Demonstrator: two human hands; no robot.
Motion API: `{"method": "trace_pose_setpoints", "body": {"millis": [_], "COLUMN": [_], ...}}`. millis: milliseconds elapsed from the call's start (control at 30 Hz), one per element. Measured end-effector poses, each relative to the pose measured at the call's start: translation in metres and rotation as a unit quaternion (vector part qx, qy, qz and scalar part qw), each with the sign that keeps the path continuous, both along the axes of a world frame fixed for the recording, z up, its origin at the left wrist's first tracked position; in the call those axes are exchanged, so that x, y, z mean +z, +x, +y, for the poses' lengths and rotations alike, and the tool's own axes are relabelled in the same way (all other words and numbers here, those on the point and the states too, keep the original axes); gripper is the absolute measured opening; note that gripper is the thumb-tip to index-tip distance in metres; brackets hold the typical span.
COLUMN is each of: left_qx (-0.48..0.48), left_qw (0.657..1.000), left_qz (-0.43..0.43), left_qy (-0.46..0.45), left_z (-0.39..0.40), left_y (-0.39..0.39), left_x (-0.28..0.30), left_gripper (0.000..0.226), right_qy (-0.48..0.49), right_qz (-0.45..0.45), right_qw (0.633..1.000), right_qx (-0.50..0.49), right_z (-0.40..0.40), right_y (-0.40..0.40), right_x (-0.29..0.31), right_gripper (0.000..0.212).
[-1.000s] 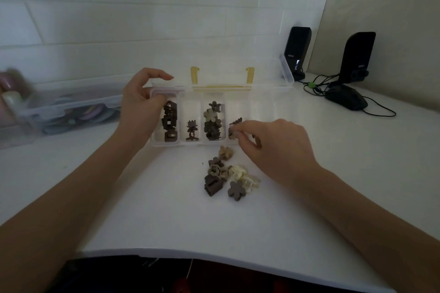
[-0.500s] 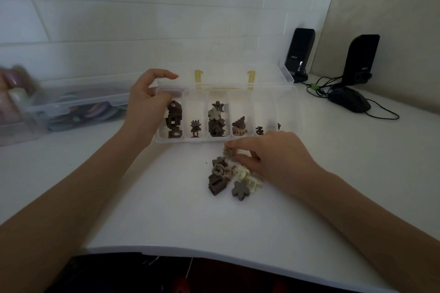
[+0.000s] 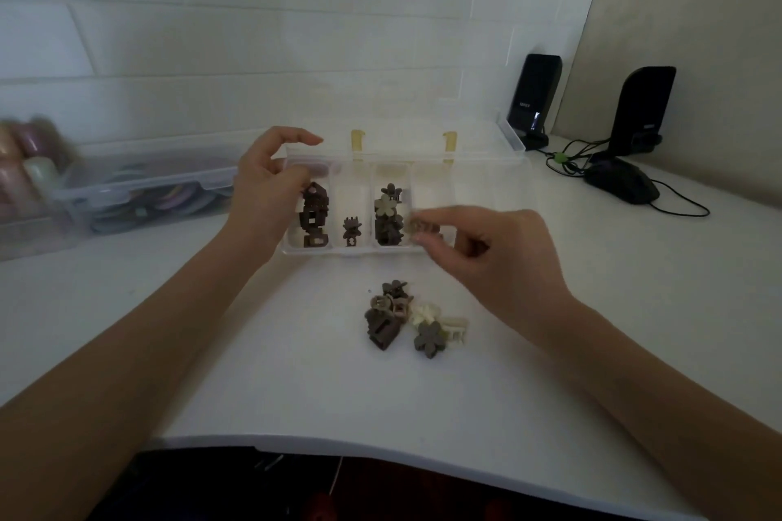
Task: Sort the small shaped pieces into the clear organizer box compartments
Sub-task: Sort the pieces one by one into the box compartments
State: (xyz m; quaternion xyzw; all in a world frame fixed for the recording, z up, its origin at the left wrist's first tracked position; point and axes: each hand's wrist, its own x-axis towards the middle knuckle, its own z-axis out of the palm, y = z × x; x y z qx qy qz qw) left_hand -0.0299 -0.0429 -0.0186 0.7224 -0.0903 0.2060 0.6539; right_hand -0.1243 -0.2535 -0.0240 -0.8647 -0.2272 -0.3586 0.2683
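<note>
Over the box's near rim, your right hand (image 3: 499, 262) pinches a small tan piece (image 3: 419, 227) between thumb and forefinger, just above the fourth compartment from the left. Match the shape before you let go: the first compartment has dark square-holed pieces, the second a single dark figure, the third flowers, so this one probably belongs with what lies under your fingers. Lower it past the divider, then part your fingers; dropping from height risks a bounce into the flower compartment beside it.

Your left hand (image 3: 271, 190) curls round the far-left corner of the box (image 3: 491, 182). Keep it there, because the light box could slide on the table (image 3: 254, 372) when nudged.

The pile (image 3: 408, 319) waits on the table near you, between your arms: dark, tan and cream pieces, some touching or overlapping. Lift from the top so the rest stay put.

Your right fingers cover the fourth compartment's contents, and the piece is too blurred to tell its shape. The right-hand compartments look bare, but clear plastic and dim light make that uncertain. At far left another clear container (image 3: 139, 190) is blurred.
</note>
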Motion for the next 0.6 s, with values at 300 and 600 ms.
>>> {"method": "trace_pose_setpoints", "body": {"millis": [300, 600], "left_qx": [-0.001, -0.007], "left_qw": [1.000, 1.000], "left_qz": [-0.002, 0.008], "left_qy": [-0.003, -0.009], "left_z": [0.001, 0.002], "left_y": [-0.003, -0.002], "left_x": [-0.001, 0.000], "left_gripper": [0.047, 0.043], "right_qy": [-0.224, -0.312], "right_qz": [0.009, 0.056], "right_qw": [0.967, 0.928], "right_qx": [-0.117, -0.196], "right_z": [0.030, 0.041], "right_y": [0.028, 0.037], "right_x": [0.035, 0.028], "right_gripper": [0.016, 0.029]}}
